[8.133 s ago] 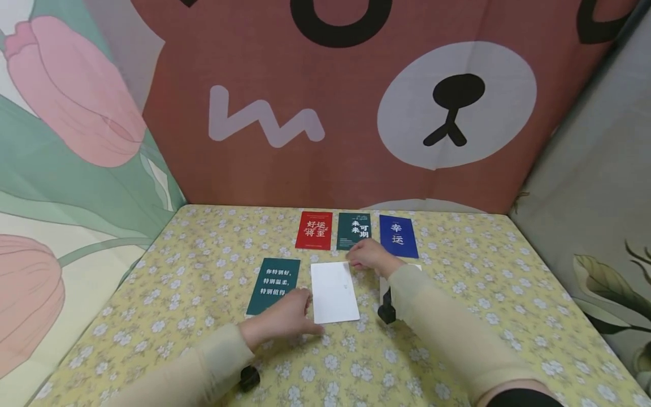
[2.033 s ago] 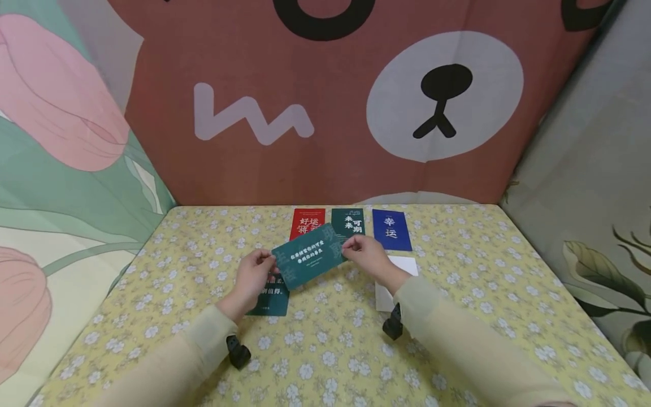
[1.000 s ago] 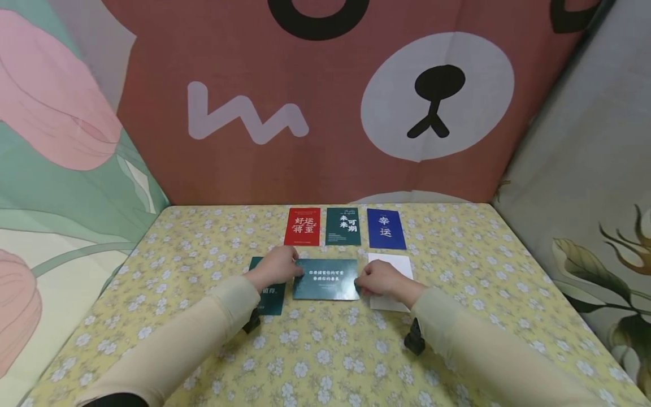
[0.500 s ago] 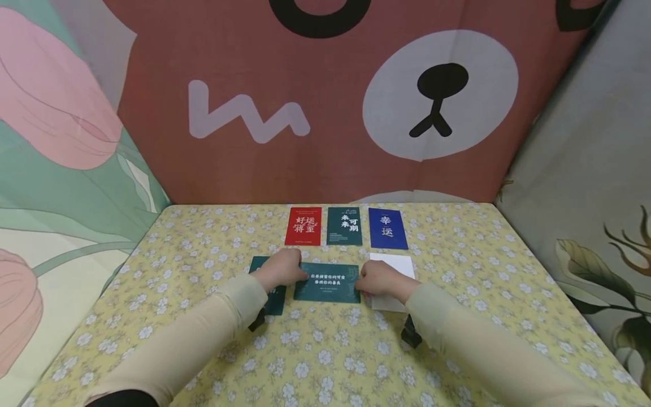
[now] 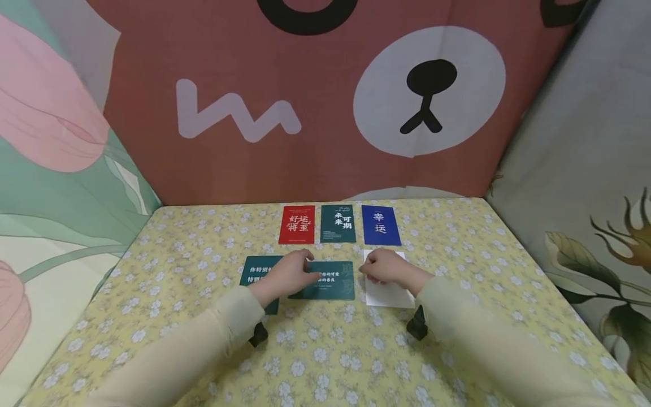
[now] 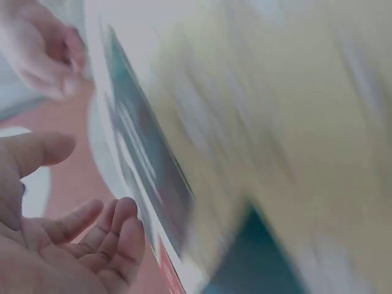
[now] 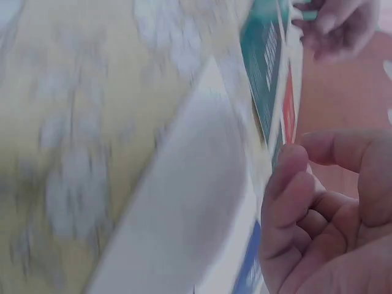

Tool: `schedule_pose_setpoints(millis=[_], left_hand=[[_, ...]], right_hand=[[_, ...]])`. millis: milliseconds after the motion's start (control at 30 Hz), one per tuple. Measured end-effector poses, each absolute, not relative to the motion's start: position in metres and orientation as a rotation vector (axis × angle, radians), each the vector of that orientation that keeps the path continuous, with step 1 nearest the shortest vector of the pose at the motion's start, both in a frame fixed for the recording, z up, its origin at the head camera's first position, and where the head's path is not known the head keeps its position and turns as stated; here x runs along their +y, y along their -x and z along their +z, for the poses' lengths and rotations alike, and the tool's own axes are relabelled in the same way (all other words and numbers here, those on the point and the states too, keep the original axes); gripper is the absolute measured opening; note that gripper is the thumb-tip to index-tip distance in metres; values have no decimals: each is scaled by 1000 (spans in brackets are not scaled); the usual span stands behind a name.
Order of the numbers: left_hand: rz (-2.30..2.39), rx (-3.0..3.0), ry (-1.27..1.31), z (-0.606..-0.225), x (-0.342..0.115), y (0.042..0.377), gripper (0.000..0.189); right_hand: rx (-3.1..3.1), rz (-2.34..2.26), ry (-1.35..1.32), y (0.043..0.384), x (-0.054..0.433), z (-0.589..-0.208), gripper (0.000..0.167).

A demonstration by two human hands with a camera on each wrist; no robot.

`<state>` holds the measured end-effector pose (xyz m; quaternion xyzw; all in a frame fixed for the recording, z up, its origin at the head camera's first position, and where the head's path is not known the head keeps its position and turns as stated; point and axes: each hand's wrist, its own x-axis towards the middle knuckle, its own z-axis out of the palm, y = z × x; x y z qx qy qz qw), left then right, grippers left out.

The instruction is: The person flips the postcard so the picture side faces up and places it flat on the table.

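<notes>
A dark green card (image 5: pixel 338 289) with white writing lies sideways, printed face up, in the middle of the front row. My left hand (image 5: pixel 287 275) is over its left end, thumb and fingers spread apart, holding nothing. Under that hand and wrist, another green card (image 5: pixel 254 268) is partly covered. To the right, my right hand (image 5: pixel 387 265) hovers over the upper part of a blank white card (image 5: pixel 389 296), its fingers loosely bent. In the right wrist view the thumb and forefinger are close together with nothing between them, and the white card (image 7: pixel 184 202) lies beyond.
Behind, a row of upright-set cards lies flat: red (image 5: pixel 297 225), green (image 5: pixel 338 224) and blue (image 5: pixel 381 225). A yellow floral cloth (image 5: pixel 325 350) covers the table. A brown bear backdrop (image 5: pixel 229 169) stands at the far edge, with printed cloths at both sides.
The middle card lay white side up, then was lifted in both hands with its green face showing and laid down sideways. Both hands have since let go of its ends.
</notes>
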<state>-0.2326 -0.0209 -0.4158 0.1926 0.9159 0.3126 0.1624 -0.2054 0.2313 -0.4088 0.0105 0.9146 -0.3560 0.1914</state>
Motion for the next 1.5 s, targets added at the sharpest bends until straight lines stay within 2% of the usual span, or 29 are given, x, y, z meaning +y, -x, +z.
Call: schedule_pose_setpoints(millis=[133,300,567,733,833,1267,1500], left_hand=[[1177,2423,-568,-407,-8,218,44],[1478,2081,-453,-405,9,206,43],[1573,1835,-357,-410,26,194,51],[1590,1784,-359,-412,37,189,55],[1588,1765,-356,-415,44,186,60],[1661,1678,-260,-413,68,173,75],[1700,1624,-205,-415,70,176,75]], right_hand=[[2578,-1050,-105,207,255,-398,23],[2598,-1098,-196,206,283,-395,21],[2583,-1162,-324,202,314,-405,19],[2495,-1268,-394,203,318,-403,32],[2439,-1327,-439,202,320,-403,34],[2331,-1453,-551,202,323,-411,20],[2299,-1462,-599,205,316,-414,14]])
